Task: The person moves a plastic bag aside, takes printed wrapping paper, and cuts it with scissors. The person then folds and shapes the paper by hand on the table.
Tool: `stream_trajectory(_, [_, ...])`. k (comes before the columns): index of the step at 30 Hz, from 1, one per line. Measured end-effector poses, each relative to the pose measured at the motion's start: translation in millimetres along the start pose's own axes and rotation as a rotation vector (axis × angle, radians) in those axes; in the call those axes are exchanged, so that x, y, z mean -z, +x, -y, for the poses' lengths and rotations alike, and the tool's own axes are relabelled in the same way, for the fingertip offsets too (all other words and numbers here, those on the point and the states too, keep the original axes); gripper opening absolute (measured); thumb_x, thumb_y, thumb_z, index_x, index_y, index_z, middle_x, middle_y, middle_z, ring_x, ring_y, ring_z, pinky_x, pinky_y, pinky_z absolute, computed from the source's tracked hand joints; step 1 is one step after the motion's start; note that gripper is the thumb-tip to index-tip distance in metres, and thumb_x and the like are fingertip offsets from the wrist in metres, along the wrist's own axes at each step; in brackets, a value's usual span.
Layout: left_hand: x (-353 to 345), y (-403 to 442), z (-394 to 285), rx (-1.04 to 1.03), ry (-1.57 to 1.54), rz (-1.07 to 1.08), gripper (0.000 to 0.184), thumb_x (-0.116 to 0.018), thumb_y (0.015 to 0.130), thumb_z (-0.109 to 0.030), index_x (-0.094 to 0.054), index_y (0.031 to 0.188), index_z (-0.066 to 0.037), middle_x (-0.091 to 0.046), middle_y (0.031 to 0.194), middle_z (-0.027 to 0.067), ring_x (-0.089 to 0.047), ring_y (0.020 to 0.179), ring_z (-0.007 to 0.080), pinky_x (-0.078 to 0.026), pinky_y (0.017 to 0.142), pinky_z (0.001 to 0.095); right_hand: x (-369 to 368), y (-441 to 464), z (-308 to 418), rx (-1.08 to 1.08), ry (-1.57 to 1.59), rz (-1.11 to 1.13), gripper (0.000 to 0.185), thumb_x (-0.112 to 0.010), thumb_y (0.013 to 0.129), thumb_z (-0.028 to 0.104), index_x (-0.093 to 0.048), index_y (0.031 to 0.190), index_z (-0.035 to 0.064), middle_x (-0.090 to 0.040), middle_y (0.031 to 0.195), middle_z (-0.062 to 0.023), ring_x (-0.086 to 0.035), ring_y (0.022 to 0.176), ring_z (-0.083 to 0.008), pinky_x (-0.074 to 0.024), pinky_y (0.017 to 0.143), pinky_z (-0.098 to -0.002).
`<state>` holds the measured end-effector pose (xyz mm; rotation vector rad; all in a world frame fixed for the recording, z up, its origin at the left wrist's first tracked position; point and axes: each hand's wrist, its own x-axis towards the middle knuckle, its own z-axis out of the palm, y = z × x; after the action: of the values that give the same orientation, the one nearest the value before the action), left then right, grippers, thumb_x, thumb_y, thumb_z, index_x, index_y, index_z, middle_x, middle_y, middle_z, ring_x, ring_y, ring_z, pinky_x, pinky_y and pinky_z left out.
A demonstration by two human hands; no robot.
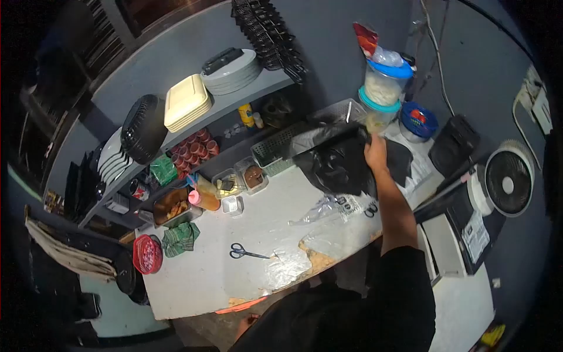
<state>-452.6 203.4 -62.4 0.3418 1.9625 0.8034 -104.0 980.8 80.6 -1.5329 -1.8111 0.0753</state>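
Plastic bag [334, 170] lies mainly left of the right hand [376, 154], near the far right corner of the surface [217, 276]; its long axis runs roughly left to right. The right hand is nearer, at the bag's far edge; blur hides whether its fingers grasp. Left hand [248, 322]: off the near edge, finger state indeterminable. Bag finish: black, glossy, crumpled.

At 6 o'clock, the left hand [248, 322] is partly hidden; its grip cannot be determined. At 2 o'clock, fingertip detail of the right hand [376, 154] is indistinct against the black plastic [337, 167]. At 12 o'clock, the upper edge truncates the black stack [267, 35].
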Motion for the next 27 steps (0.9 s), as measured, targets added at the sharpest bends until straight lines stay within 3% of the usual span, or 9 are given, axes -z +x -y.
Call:
stream_trajectory(7, [40,29,-244,-0.754,-0.025,0.262,0.026,-0.071,0.104,-0.024,-0.065,0.118,-0.003,-0.069,0.111,0.0062,-0.065,0.102,0.0177,-0.053,0.095,0.0357,194,-62,92,0.131,0.366,-0.209,0.046,-0.057,0.081,-0.008,-0.056,0.125,0.0015,-0.070,0.106,-0.0278,-0.068,0.106,-0.0511,-0.0542,0.093,-0.0454])
stream_trajectory(9, [21,36,-310,-0.966,-0.203,0.198,0.048,-0.074,0.102,-0.039,-0.061,0.132,-0.003,-0.067,0.124,0.0090,-0.064,0.112,0.0221,-0.053,0.101,0.0398,254,-111,132,0.182,0.377,-0.283,0.049,-0.053,0.077,-0.011,-0.060,0.123,-0.0005,-0.071,0.106,-0.0234,-0.073,0.108,-0.0397,-0.0529,0.097,-0.0363])
stream_trajectory(11, [-4,27,-379,-1.051,-0.452,0.321,0.086,-0.079,0.092,-0.059,-0.049,0.152,-0.006,-0.056,0.149,0.0140,-0.057,0.135,0.0287,-0.052,0.105,0.0452,303,-169,152,0.101,0.425,-0.280,0.039,-0.075,0.090,0.007,-0.064,0.125,-0.0020,-0.072,0.126,-0.0171,-0.071,0.117,-0.0269,-0.0505,0.104,-0.0367])
stream_trajectory(13, [-34,14,-432,-1.048,-0.431,0.548,0.120,-0.080,0.080,-0.077,-0.030,0.168,-0.012,-0.037,0.167,0.0151,-0.043,0.152,0.0341,-0.051,0.108,0.0501,331,-223,149,0.118,0.581,-0.333,0.040,-0.081,0.095,0.020,-0.059,0.120,-0.0022,-0.070,0.132,-0.0212,-0.068,0.122,-0.0288,-0.0489,0.110,-0.0420])
stream_trajectory(16, [-96,-14,-457,-0.703,-0.324,1.108,0.159,-0.089,0.056,-0.085,-0.009,0.175,-0.017,-0.004,0.180,0.0082,-0.040,0.154,0.0304,-0.044,0.115,0.0438,368,-322,182,-0.141,0.664,-0.250,0.039,-0.081,0.091,0.011,-0.059,0.122,0.0025,-0.066,0.132,-0.0162,-0.064,0.123,-0.0267,-0.0492,0.108,-0.0406])
stream_trajectory(19, [-186,-14,-406,-0.580,-0.316,1.575,0.134,-0.096,0.070,-0.054,-0.021,0.171,-0.009,-0.036,0.170,0.0119,-0.048,0.146,0.0251,-0.043,0.116,0.0402,359,-396,186,-0.055,0.643,-0.026,0.049,-0.079,0.093,0.009,-0.061,0.138,0.0004,-0.063,0.137,-0.0144,-0.060,0.129,-0.0270,-0.0456,0.112,-0.0403])
stream_trajectory(22, [-227,-120,-399,-0.292,-0.035,1.579,0.090,-0.068,0.081,0.005,-0.036,0.165,-0.004,-0.061,0.147,0.0086,-0.059,0.133,0.0219,-0.048,0.109,0.0343,330,-470,171,-0.488,0.775,0.250,0.039,-0.069,0.102,0.009,-0.063,0.141,0.0030,-0.063,0.145,-0.0123,-0.058,0.134,-0.0231,-0.0439,0.116,-0.0418])
stream_trajectory(25, [-276,-140,-364,-0.375,0.029,1.609,0.082,-0.069,0.080,0.008,-0.047,0.158,-0.003,-0.068,0.135,0.0048,-0.064,0.123,0.0174,-0.050,0.105,0.0326,351,-520,134,-0.544,0.996,0.153,0.035,-0.069,0.102,0.010,-0.066,0.137,0.0023,-0.066,0.142,-0.0119,-0.058,0.130,-0.0188,-0.0456,0.113,-0.0390])
stream_trajectory(27, [-327,-176,-337,-0.438,-0.005,1.641,0.067,-0.069,0.080,0.012,-0.059,0.145,-0.001,-0.072,0.125,0.0016,-0.068,0.112,0.0125,-0.053,0.100,0.0297,432,-542,98,-0.551,0.945,0.468,0.029,-0.071,0.103,0.016,-0.069,0.128,0.0002,-0.067,0.138,-0.0065,-0.060,0.119,-0.0148,-0.0506,0.102,-0.0343])
